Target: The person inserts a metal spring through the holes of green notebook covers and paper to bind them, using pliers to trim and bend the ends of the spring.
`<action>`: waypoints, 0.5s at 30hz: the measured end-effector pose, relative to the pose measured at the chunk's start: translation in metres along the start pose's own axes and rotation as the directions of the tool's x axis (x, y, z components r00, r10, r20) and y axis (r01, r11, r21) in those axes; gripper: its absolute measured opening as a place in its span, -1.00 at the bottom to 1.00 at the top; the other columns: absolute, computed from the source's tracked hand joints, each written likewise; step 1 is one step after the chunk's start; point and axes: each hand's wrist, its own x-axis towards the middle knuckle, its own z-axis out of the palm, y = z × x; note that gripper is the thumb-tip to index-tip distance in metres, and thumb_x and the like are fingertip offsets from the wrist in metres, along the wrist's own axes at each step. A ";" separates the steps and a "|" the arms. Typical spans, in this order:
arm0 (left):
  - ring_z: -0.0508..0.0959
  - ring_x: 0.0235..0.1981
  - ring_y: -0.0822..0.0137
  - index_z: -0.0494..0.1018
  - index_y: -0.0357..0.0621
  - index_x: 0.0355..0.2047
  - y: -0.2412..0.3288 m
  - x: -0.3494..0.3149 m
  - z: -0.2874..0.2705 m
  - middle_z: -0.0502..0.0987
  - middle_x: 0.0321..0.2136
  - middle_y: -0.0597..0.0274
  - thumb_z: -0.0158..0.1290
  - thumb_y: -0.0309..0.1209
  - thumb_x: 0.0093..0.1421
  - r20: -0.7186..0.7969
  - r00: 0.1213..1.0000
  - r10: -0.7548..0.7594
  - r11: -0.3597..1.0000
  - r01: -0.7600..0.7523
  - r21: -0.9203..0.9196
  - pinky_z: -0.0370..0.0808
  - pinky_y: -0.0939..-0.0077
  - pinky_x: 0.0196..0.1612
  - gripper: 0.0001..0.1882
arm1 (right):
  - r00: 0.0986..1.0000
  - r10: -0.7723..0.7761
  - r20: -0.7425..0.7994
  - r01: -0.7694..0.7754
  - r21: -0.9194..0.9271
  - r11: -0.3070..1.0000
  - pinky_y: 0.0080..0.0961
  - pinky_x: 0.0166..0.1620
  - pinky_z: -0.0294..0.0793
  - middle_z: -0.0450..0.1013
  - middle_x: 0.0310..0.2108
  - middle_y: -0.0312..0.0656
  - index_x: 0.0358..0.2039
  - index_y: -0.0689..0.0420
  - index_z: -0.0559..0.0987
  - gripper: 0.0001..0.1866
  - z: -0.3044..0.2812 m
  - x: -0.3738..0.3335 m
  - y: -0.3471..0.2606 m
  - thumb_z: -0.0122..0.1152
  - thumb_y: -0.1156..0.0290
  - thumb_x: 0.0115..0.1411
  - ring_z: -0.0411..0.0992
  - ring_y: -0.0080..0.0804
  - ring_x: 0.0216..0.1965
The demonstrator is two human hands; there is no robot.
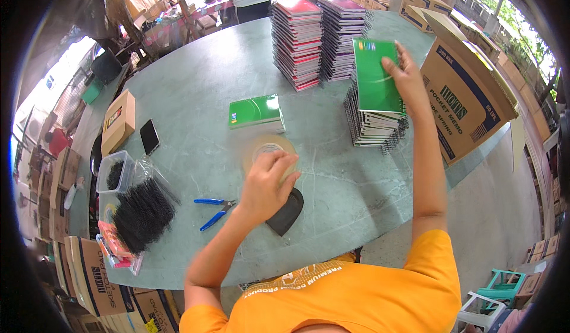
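Observation:
My right hand (408, 81) grips a green spiral notebook (375, 75) by its right edge, thumb on the cover, fingers behind. The notebook is tilted over a stack of spiral notebooks (371, 125). My left hand (266, 184) is curled over a tan, ring-shaped roll, seemingly tape (252, 155), which is blurred and partly hidden by the fingers. Just beyond it lies a small pile of green notebooks (255, 112). Below the left hand are blue-handled cutters (217, 211) and a flat black piece with a rounded end (286, 213).
Tall stacks of red notebooks (297, 45) and purple notebooks (344, 36) stand at the back. An open cardboard box (466, 101) is at the right. Black spiral coils (142, 214), a clear plastic tub (116, 178), a phone (149, 136) and a brown carton (119, 122) lie left.

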 end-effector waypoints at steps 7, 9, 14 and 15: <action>0.48 -0.17 0.04 0.48 -0.19 -0.21 -0.018 -0.020 0.010 0.48 -0.22 0.04 0.16 -0.50 0.02 0.150 0.986 -0.070 0.996 0.077 -0.042 0.43 0.28 -0.10 -0.73 | 0.986 0.128 -0.105 -0.157 -0.339 0.928 -0.43 0.20 0.14 0.30 0.10 0.08 0.10 0.32 0.34 -0.55 -0.034 0.010 0.098 -0.10 0.44 0.19 0.25 -0.15 0.17; 0.48 -0.17 0.05 0.49 -0.19 -0.23 -0.027 -0.010 0.009 0.49 -0.23 0.05 0.15 -0.51 0.03 0.163 0.986 -0.040 0.998 0.048 -0.046 0.43 0.29 -0.10 -0.75 | 0.982 0.168 -0.090 -0.189 -0.341 0.921 -0.44 0.20 0.15 0.31 0.09 0.10 0.10 0.32 0.33 -0.55 -0.032 0.015 0.083 -0.12 0.48 0.18 0.25 -0.14 0.16; 0.48 -0.15 0.04 0.50 -0.21 -0.22 -0.086 0.032 0.005 0.51 -0.24 0.04 0.14 -0.47 0.04 0.005 0.998 -0.068 0.983 0.066 0.171 0.42 0.28 -0.10 -0.74 | 0.948 -0.284 -0.141 0.022 -0.864 0.504 -0.19 0.23 0.11 0.10 0.24 0.04 0.11 0.14 0.36 -0.49 -0.033 0.007 0.068 0.11 0.47 0.10 0.05 0.04 0.25; 0.48 -0.15 0.03 0.50 -0.21 -0.21 -0.099 0.038 0.005 0.52 -0.24 0.03 0.14 -0.46 0.04 -0.054 0.993 -0.103 0.969 0.113 0.221 0.42 0.28 -0.11 -0.73 | 0.919 -0.375 -0.119 0.128 -0.810 0.572 -0.19 0.22 0.13 0.14 0.22 0.02 0.07 0.15 0.39 -0.52 -0.023 -0.001 0.048 0.12 0.51 0.08 0.08 0.01 0.24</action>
